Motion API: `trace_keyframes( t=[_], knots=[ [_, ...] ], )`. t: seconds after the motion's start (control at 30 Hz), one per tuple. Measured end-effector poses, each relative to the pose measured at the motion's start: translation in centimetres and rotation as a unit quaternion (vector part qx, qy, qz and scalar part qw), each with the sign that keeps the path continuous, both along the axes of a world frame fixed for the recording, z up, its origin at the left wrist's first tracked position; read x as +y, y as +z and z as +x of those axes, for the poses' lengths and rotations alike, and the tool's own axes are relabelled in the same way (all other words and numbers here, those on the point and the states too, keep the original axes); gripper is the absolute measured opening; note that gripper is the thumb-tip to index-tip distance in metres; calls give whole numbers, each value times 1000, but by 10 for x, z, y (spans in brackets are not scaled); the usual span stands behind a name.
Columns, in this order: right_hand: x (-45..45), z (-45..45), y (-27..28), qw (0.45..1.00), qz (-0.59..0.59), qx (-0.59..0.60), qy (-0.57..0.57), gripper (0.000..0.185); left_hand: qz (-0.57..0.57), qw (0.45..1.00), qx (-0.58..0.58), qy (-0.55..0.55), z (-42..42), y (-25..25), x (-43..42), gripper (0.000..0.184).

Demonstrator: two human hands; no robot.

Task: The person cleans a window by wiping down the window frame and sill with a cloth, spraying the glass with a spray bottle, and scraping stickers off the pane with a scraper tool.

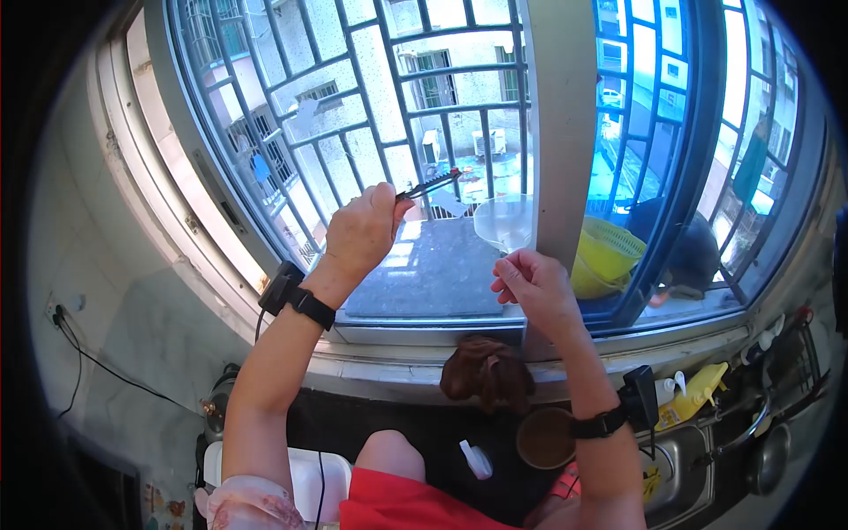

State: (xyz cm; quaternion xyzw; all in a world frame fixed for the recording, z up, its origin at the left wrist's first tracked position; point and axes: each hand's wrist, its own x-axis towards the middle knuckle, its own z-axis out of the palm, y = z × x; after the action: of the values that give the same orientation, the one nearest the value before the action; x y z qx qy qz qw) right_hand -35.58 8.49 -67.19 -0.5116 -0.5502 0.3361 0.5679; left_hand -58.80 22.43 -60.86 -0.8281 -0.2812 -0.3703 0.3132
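My left hand (364,225) is raised in front of the open window, fingers closed round the end of a slim black tool with a toothed edge (433,185). The tool points up and right, with a small reddish spot at its tip; its exact kind I cannot make out. My right hand (541,290) is held lower, beside the window's upright frame (565,159). Its fingers are curled together, and whatever may be between them is hidden. Below it, a bunched brown cloth (486,371) hangs over the sill. Each wrist wears a black strap with a small device.
Metal bars (380,79) cross the window. On the ledge are a grey board (424,274), a translucent basin (503,223) and a yellow basket (609,250). Below are a round bowl (545,438), a white plastic item (475,460), a white tray (305,477), a yellow bottle (693,397) and a sink (685,464).
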Motion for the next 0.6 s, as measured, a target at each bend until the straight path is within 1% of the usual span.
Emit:
trace_keyframes(
  t=[0.1, 0.23, 0.33, 0.43, 0.53, 0.6],
  knots=[
    [-1, -1, 0, 1000, -17, -19, 11, 26, -3, 1000, 11, 5, -1, -14, 2, 21],
    [-2, 2, 4, 999, -19, -26, 24, 26, 13, 999, 36, -7, -4, -5, 1, 25],
    [0, 7, 4, 998, -28, -29, 51, 21, 15, 1000, 12, 25, 1, -11, 2, 25],
    [-2, 7, 6, 997, -27, -46, 55, 21, 5, 1000, 23, 20, 1, -18, 1, 25],
    [-2, 4, 9, 997, -29, -63, 45, 21, 8, 997, 80, -15, -7, -10, 1, 25],
    [0, 3, 10, 997, -28, -48, 46, 22, 21, 997, 71, -18, -10, 2, 3, 22]
  ],
)
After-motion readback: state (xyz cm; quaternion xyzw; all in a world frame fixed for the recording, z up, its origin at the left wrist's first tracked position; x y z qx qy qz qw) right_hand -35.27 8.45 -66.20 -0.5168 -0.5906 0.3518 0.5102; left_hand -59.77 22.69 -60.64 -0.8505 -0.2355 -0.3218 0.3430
